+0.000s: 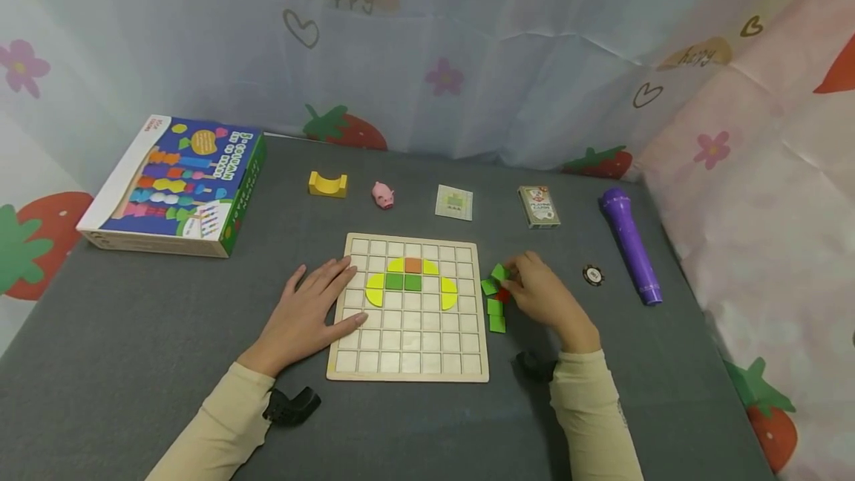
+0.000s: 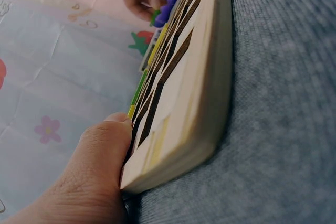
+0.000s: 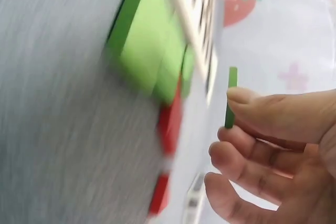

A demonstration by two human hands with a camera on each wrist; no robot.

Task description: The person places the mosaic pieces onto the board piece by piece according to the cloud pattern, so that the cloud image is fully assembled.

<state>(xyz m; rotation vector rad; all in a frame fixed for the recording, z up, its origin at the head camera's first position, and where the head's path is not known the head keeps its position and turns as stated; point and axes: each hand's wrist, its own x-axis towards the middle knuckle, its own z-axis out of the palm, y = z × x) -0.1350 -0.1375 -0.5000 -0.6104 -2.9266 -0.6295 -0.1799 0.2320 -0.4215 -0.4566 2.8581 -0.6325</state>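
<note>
The right grip point(image 1: 539, 292) pinches a green tile point(image 1: 499, 272), with loose tiles point(image 1: 495, 307) just beside it. The left grip point(image 1: 309, 318), outstretched, rests on the board point(image 1: 407, 376).

Green tile point(image 1: 499, 272) hovers, pinched — beside the board point(image 1: 411, 362)
</note>
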